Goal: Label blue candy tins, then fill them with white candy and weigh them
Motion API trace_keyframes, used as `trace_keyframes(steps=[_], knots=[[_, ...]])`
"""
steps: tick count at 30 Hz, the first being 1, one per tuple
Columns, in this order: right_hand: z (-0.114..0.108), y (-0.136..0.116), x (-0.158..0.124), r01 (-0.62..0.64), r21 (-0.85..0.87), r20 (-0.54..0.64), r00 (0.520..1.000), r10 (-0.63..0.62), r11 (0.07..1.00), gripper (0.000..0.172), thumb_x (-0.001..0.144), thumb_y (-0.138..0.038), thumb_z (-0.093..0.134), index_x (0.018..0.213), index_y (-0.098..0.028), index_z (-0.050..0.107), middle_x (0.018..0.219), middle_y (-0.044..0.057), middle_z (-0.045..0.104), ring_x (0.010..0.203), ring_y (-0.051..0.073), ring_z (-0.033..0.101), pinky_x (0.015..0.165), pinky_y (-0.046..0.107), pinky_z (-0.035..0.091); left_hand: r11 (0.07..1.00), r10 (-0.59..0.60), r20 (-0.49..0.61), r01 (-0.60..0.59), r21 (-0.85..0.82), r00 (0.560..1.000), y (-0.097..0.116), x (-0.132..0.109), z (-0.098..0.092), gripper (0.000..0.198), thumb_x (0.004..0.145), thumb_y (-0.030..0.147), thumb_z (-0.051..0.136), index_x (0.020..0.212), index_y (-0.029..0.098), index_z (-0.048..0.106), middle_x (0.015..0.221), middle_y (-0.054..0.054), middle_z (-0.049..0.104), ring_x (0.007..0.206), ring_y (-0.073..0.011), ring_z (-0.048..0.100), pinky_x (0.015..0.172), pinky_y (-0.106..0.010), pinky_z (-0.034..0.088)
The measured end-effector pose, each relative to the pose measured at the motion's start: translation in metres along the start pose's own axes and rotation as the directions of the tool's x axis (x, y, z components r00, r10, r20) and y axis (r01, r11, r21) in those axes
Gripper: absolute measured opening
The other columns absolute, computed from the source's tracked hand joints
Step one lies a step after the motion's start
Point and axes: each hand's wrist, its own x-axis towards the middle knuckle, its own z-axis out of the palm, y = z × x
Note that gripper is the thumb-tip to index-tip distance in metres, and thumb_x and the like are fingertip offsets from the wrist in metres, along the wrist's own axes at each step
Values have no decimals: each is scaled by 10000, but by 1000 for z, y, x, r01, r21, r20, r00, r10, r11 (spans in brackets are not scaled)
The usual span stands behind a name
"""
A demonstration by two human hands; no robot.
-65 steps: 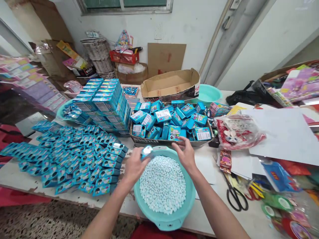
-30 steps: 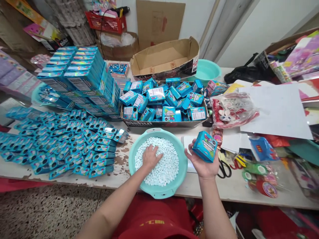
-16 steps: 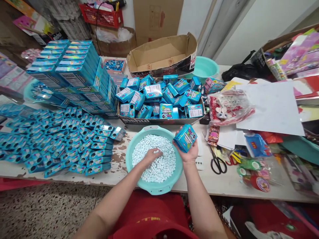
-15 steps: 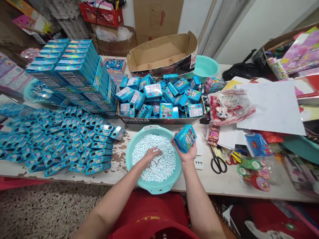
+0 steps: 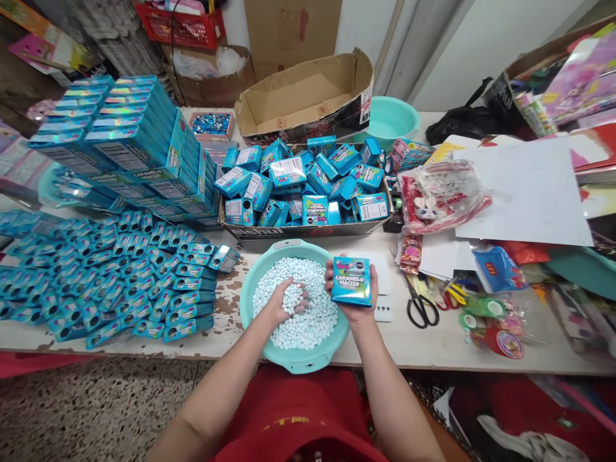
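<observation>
My left hand (image 5: 287,303) is cupped palm up over the turquoise basin (image 5: 247,301), holding a small heap of white candies (image 5: 293,298). More loose white candies (image 5: 308,330) fill the basin's bottom below it. Just right of the basin, my right hand (image 5: 360,312) grips a blue candy box (image 5: 351,281) printed "Caramelo Macizo", its front panel facing up. The fingers wrap around its sides, partly hidden behind it. Behind the basin, an open carton (image 5: 308,231) is heaped with many similar blue boxes (image 5: 287,172).
To the left lie rows of small blue boxes (image 5: 139,276) with round dark holes, before a tall stack of blue boxes (image 5: 129,135). Right of my hand are a white scale (image 5: 384,312), black scissors (image 5: 421,309), tape rolls (image 5: 493,307) and a plastic bag (image 5: 447,199).
My left hand has turned palm up and risen from the candies with a handful. My right hand has turned the blue candy box from tilted to nearly square, slightly lower.
</observation>
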Motion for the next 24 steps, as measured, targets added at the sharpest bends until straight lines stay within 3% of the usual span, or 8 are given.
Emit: trace_keyframes(steps=[3,6,10,14,18,24], knots=[[-10,2,-15,5,-161,-40,999,-12,987,692,577,-730,615,1110,-289,578,989,41,634,783,194,594,723,392,508,993,67,-72,-59,100,995,4,-1,4,218,792,373,527,760,157,519,541,-26,564,401,-129,520,320,-196,374],[-15,6,-28,46,-392,-138,984,-109,919,716,430,-510,828,1055,-250,595,843,-1,638,677,155,578,663,314,500,977,176,-114,-159,145,978,10,-16,15,187,784,337,508,736,158,524,512,-15,554,367,-115,501,297,-179,335],[-8,20,-37,8,-726,-225,942,-248,687,526,487,-351,835,931,-220,585,771,-21,639,676,157,579,645,288,472,931,338,-15,-332,152,941,12,-51,45,179,751,324,513,703,152,530,503,-16,560,353,-116,500,293,-184,312],[3,42,-35,79,-937,-82,896,-437,339,395,562,-355,785,876,-207,595,855,14,642,811,211,587,738,338,454,849,507,103,-516,113,856,3,-69,71,227,708,369,572,696,142,557,563,-23,601,416,-126,550,363,-210,393],[8,57,-32,133,-991,107,856,-506,16,326,598,-320,764,868,-213,617,882,40,637,897,251,552,799,383,416,749,654,42,-654,111,756,-6,-63,78,319,693,457,615,707,141,570,645,-26,636,550,-149,623,513,-249,483],[16,63,-33,126,-972,208,862,-463,-200,245,667,-246,697,894,-225,606,898,34,630,892,243,531,778,364,390,598,783,24,-762,251,622,-11,-57,76,308,704,442,620,620,153,556,558,0,596,543,-143,610,562,-252,469]])
